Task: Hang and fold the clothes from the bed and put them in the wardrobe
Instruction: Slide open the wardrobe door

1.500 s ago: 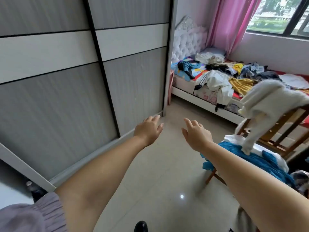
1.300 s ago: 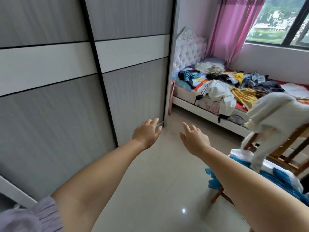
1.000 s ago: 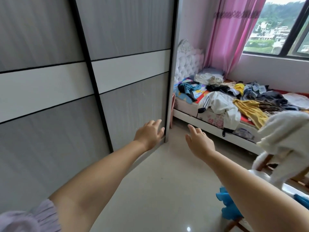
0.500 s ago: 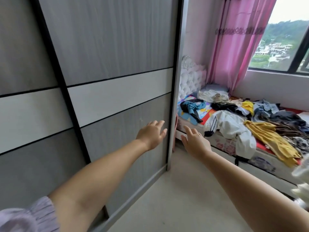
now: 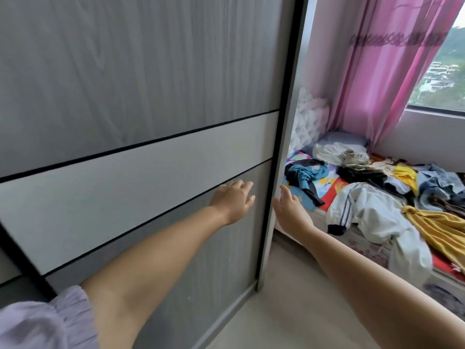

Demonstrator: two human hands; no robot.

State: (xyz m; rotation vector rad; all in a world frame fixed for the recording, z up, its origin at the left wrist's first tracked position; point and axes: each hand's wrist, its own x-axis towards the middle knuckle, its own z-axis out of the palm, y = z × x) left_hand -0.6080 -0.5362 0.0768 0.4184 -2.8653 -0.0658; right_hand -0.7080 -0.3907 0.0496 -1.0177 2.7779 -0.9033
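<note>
Here, two hands, left hand (image 5: 232, 201) and right hand (image 5: 289, 212), fingers spread and empty, flank one wardrobe door (image 5: 141, 102) edge; one bed (image 5: 372, 250) beyond holds clothes (image 5: 372, 217).

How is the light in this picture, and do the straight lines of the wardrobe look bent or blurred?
Head view: soft daylight comes from the window, which is overexposed at the top; the wardrobe door shows no glare; wide-angle distortion tilts its right edge; the lavender sleeve is blurred; both open hands, left hand and right hand, look fairly sharp.
</note>
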